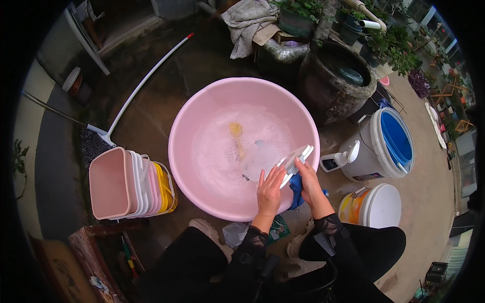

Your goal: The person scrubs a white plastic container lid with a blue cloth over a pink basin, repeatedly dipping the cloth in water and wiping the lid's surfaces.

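Over the right side of a large pink plastic tub (212,89), both my hands are on a white plastic lid-like piece (307,152), seen nearly edge-on. My right hand (310,183) grips its near side, the thumb on a grey part (291,166). My left hand (271,191) supports it from the left, fingers along its edge; the palm side is hidden. In the tub's cloudy water are a yellow brush (235,129) with a long handle and a translucent round plastic piece (261,161). A blue cloth (296,192) hangs on the rim under my right hand.
Nested buckets (110,183) stand left of the tub. On the right are a spray bottle (341,159), a tall white bucket (356,151) with a blue one inside, and a lidded bucket (384,206). Behind stands a large dark jar (322,83). A mop (140,83) lies at left.
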The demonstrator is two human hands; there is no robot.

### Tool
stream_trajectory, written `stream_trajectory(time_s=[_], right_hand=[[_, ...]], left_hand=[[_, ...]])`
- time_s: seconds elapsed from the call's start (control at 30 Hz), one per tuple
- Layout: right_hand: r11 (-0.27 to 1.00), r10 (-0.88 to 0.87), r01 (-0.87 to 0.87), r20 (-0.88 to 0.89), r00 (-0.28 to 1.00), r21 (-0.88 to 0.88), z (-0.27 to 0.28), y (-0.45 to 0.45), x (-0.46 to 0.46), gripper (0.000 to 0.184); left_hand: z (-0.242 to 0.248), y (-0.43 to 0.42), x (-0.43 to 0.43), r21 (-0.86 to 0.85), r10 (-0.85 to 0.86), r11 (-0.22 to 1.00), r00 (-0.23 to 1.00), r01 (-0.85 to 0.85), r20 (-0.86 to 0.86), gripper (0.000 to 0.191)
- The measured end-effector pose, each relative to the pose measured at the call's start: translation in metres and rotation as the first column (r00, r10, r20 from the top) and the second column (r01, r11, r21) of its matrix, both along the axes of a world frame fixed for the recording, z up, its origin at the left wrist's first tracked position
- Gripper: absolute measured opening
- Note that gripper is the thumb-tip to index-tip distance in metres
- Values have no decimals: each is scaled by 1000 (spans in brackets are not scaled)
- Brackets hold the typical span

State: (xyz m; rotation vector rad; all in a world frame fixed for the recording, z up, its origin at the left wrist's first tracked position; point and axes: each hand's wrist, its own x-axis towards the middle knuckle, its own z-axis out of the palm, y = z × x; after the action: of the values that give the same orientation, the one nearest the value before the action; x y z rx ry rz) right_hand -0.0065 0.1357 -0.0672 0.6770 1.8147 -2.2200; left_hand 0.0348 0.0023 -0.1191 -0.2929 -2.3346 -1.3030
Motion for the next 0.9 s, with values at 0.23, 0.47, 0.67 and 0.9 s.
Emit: stream_trajectory(time_s=[0.23,0.47,0.67,0.9], right_hand=[[988,-33,26,46,998,155,-15,28,-10,30],[993,-72,86,-158,985,83,3,48,-20,42],[977,0,-32,-150,989,-210,-5,31,-22,51],[956,282,-291,141,949,47,-54,15,-45,41]], left_hand=[[-9,3,12,-104,-226,961,946,255,233,68],[-45,-32,-24,651,-62,658,833,-380,549,112],[-30,-54,-24,870,-489,-430,872,-241,0,87],[-14,-89,-36,911,-284,-249,924,-329,256,62]])
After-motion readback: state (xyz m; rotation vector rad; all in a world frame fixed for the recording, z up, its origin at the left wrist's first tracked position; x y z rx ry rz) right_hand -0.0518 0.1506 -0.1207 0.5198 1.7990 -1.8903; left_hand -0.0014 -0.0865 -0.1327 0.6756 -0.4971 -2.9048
